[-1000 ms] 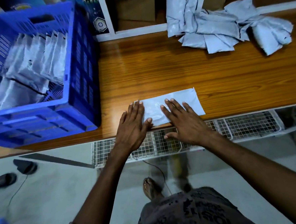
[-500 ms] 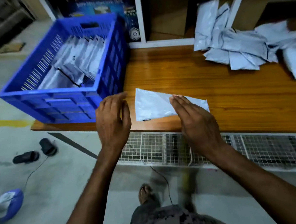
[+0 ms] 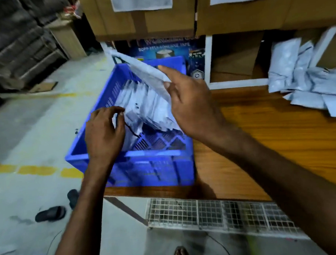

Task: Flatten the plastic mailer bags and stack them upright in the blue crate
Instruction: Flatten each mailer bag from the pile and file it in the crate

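The blue crate (image 3: 156, 168) stands on the left end of the wooden table (image 3: 283, 139). Inside it, several grey mailer bags (image 3: 147, 106) stand upright in a row that leans toward the back. My right hand (image 3: 189, 104) pinches one flattened grey mailer (image 3: 139, 69) and holds it tilted above the crate. My left hand (image 3: 105, 129) is inside the crate at its left side, fingers curled against the nearest standing bag. A pile of unflattened grey mailers (image 3: 307, 83) lies at the table's far right.
Cardboard boxes (image 3: 175, 11) and a white shelf frame (image 3: 210, 64) stand behind the crate. A wire mesh rack (image 3: 219, 213) runs under the table edge. Black sandals (image 3: 52, 213) lie on the concrete floor at left, near a yellow dashed line (image 3: 37, 170).
My right hand has lifted the flattened mailer off the table and carried it left over the crate. My left hand has moved from the table edge into the crate.
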The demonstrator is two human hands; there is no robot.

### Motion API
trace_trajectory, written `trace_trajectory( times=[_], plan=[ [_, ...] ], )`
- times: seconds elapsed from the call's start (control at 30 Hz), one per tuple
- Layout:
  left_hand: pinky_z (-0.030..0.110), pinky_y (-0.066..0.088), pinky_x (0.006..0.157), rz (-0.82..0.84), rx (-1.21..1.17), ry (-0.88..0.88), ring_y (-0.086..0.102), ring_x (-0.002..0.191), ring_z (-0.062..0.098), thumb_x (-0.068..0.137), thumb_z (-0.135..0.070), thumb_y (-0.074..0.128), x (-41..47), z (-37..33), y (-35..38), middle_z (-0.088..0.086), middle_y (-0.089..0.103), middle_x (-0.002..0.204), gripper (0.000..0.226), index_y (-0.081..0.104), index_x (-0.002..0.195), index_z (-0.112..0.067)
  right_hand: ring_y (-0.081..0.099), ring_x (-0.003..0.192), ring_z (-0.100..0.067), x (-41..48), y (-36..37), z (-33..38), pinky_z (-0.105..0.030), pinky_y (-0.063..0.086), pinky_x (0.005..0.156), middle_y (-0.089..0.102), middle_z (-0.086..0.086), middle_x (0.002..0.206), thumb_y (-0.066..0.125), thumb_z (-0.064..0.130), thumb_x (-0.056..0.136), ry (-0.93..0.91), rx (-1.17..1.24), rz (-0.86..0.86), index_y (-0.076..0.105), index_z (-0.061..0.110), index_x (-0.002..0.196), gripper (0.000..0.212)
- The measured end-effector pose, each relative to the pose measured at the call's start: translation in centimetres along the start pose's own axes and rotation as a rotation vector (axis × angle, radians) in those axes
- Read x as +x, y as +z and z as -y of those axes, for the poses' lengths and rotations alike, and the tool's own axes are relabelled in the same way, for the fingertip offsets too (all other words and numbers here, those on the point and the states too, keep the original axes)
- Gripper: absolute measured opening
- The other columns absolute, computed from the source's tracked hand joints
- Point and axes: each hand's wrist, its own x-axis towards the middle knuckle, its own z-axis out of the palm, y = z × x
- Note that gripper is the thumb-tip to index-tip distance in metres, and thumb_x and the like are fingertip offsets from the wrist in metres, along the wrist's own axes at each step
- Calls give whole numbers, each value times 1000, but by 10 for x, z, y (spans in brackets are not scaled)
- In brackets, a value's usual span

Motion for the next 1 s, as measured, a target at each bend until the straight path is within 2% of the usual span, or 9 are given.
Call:
trace_trajectory(
  times=[0.1, 0.17, 0.23, 0.33, 0.47, 0.6, 0.77, 0.87, 1.0],
  plan=[
    [43, 47, 82, 223, 87, 97, 61, 104, 36, 99, -31, 58, 32, 42, 0, 7, 73, 106, 21, 74, 108, -21, 62, 108, -40, 47, 53, 9, -39, 45, 74, 71, -16, 114, 48, 14, 101, 171, -56, 133, 60, 13, 133, 35],
    [43, 49, 78, 305, 125, 135, 63, 99, 37, 98, -36, 53, 49, 67, -2, 7, 74, 104, 27, 74, 106, -21, 59, 94, -42, 63, 90, 9, -33, 30, 65, 66, -16, 93, 47, 9, 100, 353, -3, 242, 62, 11, 97, 15],
    [43, 51, 76, 349, 113, 154, 65, 96, 37, 97, -40, 49, 59, 86, -4, 7, 73, 104, 33, 75, 107, -21, 59, 94, -41, 68, 121, 4, -29, 30, 65, 63, -16, 90, 48, 7, 96, 549, 51, 305, 53, 11, 79, 18],
    [45, 54, 76, 387, 49, 184, 68, 93, 33, 97, -45, 43, 65, 105, -4, 6, 73, 101, 41, 75, 106, -21, 61, 116, -36, 62, 156, -7, -26, 37, 73, 63, -21, 126, 45, 7, 99, 864, 111, 404, 63, 1, 120, 28],
    [43, 50, 77, 389, 21, 194, 68, 91, 31, 95, -38, 43, 64, 110, 2, 2, 73, 96, 36, 74, 105, -21, 46, 137, -39, 51, 182, -24, -32, 42, 86, 44, -28, 150, 29, 4, 108, 1066, 199, 575, 39, -11, 145, 42],
    [43, 45, 83, 419, 80, 213, 67, 95, 28, 97, -33, 48, 62, 112, 4, -1, 71, 98, 28, 72, 107, -24, 45, 137, -36, 36, 208, -29, -35, 35, 109, 46, -25, 148, 27, 4, 108, 1154, 1, 427, 40, -13, 142, 40],
    [42, 40, 85, 429, 117, 234, 64, 98, 29, 99, -29, 54, 60, 112, 8, -1, 70, 101, 19, 70, 108, -25, 49, 131, -32, 30, 203, -28, -24, 34, 81, 48, -18, 146, 27, 10, 110, 1320, -43, 330, 42, -11, 140, 40],
    [42, 38, 84, 429, 160, 247, 63, 98, 30, 98, -24, 58, 61, 112, 8, -1, 69, 99, 14, 69, 106, -24, 50, 132, -34, 28, 203, -20, -29, 38, 103, 52, -22, 143, 32, 6, 108, 1434, 108, 249, 47, -11, 137, 38],
    [42, 37, 82, 433, 222, 269, 63, 95, 32, 94, -19, 60, 60, 110, 7, 1, 68, 97, 14, 69, 103, -23, 68, 104, -34, 29, 229, -3, -34, 53, 79, 69, -19, 117, 44, 32, 97, 1259, 269, 417, 62, 2, 125, 45]
  ],
)
